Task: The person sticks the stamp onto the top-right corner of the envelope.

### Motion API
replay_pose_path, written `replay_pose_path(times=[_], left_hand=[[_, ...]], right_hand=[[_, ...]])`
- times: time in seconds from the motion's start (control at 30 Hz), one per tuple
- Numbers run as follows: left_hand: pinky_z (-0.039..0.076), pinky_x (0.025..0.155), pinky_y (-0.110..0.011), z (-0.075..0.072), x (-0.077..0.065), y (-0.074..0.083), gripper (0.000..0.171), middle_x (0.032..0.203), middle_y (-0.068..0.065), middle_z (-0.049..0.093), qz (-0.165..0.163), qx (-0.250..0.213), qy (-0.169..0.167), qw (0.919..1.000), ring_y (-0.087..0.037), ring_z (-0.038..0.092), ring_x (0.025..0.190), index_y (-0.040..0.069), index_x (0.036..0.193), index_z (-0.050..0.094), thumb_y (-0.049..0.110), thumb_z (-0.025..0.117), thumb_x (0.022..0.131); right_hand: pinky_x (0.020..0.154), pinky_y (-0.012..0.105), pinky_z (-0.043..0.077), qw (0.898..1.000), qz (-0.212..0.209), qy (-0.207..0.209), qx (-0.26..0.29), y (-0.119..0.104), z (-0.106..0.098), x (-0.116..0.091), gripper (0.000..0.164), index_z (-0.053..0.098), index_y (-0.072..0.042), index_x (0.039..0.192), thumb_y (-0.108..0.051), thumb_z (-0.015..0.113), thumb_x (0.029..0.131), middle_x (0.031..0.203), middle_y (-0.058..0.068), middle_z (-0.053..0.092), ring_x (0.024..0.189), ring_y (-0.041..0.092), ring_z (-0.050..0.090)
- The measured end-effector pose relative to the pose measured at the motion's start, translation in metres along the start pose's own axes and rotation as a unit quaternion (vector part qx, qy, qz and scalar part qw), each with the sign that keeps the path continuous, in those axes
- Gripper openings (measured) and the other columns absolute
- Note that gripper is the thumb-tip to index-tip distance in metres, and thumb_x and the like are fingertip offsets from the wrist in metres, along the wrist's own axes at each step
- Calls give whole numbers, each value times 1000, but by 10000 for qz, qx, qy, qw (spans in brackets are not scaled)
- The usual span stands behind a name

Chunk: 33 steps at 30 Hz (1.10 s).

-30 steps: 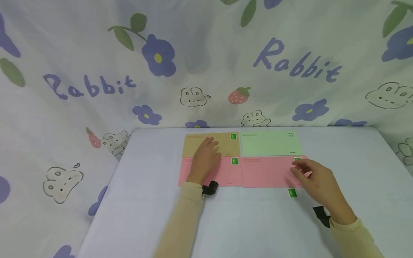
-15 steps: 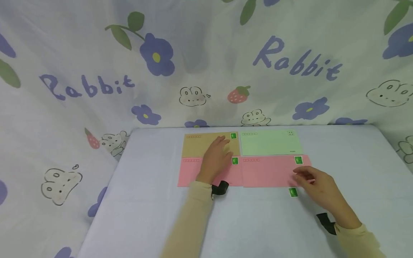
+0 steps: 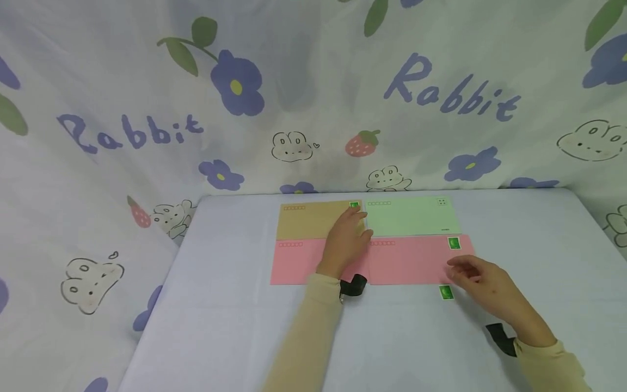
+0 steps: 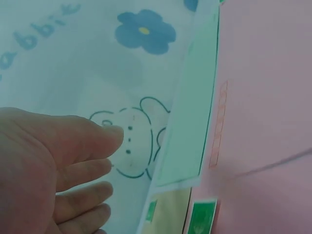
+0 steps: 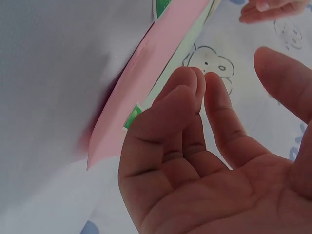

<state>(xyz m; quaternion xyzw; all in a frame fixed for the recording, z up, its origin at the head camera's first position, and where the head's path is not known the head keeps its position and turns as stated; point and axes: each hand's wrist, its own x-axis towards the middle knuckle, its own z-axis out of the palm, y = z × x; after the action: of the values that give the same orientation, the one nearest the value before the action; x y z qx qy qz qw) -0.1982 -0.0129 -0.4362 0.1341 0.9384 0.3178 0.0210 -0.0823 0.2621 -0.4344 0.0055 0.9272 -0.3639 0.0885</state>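
My left hand [image 3: 345,242] hovers with relaxed fingers over the inner ends of a brown envelope [image 3: 308,220] and a pink envelope [image 3: 299,267]. In the left wrist view it holds nothing, and a green stamp [image 4: 202,217] shows on that pink envelope. Loosely bent fingers of my empty right hand [image 3: 487,286] overlap the lower right corner of a second pink envelope [image 3: 406,264], whose green stamp [image 3: 454,243] is uncovered. A loose green stamp [image 3: 446,292] lies on the table just left of this hand. Behind lies a light green envelope [image 3: 411,218] bearing only a printed stamp box.
The envelopes form a two-by-two block near the back edge of the white-covered table [image 3: 220,316]. A printed curtain [image 3: 323,81] with flowers and rabbits hangs right behind it. Black straps are on both wrists.
My left hand has slid right across the envelopes, now covering the left pink envelope's stamp. The right hand has drawn back slightly toward the front right, uncovering the stamp on the right pink envelope.
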Motion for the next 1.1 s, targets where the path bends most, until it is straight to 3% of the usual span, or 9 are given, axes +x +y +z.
replay_pose_path(times=[0.23, 0.73, 1.1], left_hand=[[30, 108, -29, 8, 5, 9, 43, 142, -1, 42, 206, 156, -47, 9997, -15, 34, 133, 13, 129, 55, 29, 60, 89], [30, 108, -31, 17, 17, 13, 45, 142, 0, 42, 115, 421, -67, 9990, -16, 32, 134, 14, 130, 55, 26, 63, 88], [23, 111, -28, 19, 23, 12, 46, 145, 0, 39, 235, 868, -490, 9947, -16, 27, 137, 13, 133, 52, 25, 61, 89]], right_hand=[[66, 24, 47, 9996, 36, -266, -62, 2, 0, -1, 46, 56, -8, 120, -43, 56, 90, 101, 4, 60, 88, 19, 53], [64, 21, 45, 9964, -754, -358, -157, 6, 5, -4, 29, 60, -11, 107, -27, 68, 84, 93, -2, 57, 77, 6, 50], [63, 21, 44, 9943, -827, -518, -426, 6, 6, -2, 31, 60, -10, 108, -23, 71, 82, 93, -3, 58, 78, 7, 48]])
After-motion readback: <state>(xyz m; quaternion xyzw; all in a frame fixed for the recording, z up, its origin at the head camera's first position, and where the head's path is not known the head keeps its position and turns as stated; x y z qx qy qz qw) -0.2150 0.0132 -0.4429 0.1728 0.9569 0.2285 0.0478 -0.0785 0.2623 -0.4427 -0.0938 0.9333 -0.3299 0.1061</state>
